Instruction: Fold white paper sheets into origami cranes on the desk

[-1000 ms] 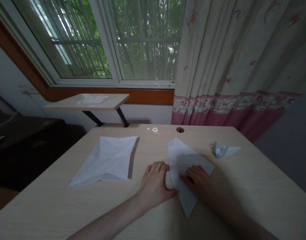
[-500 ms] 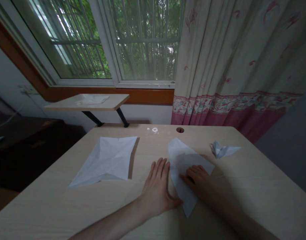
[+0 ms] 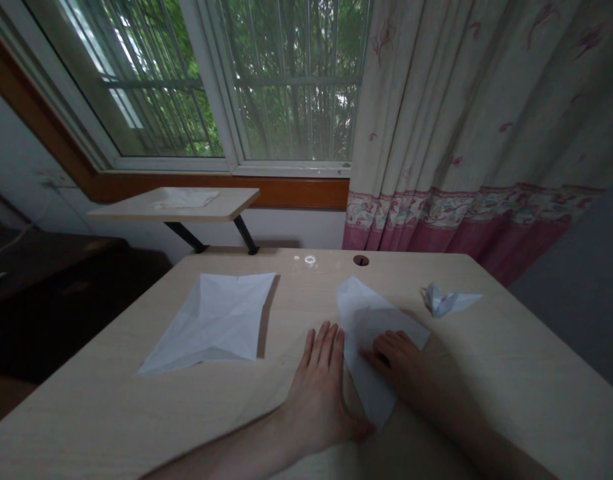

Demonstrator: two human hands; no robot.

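Observation:
My right hand [image 3: 393,360] rests with curled fingers on a folded sheet of white paper [image 3: 369,327], pinning it to the light wood desk [image 3: 111,380]. My left hand [image 3: 319,393] lies flat on the desk with its fingers spread, and its thumb reaches the lower point of that sheet. To the left lies a creased, unfolded white paper sheet [image 3: 211,323]. A small folded paper piece [image 3: 446,300] sits farther right, out of reach of neither hand's fingers touching it.
A cable grommet [image 3: 361,260] is set in the desk's far edge. Behind it stands a narrow shelf [image 3: 173,205] with a paper on top. A barred window [image 3: 286,83], a patterned curtain [image 3: 466,133] and dark furniture [image 3: 61,273] surround the desk.
My left hand has uncurled from a bent pose to lie flat and has slid toward me and to the right along the sheet's edge. My right hand and the papers stay put.

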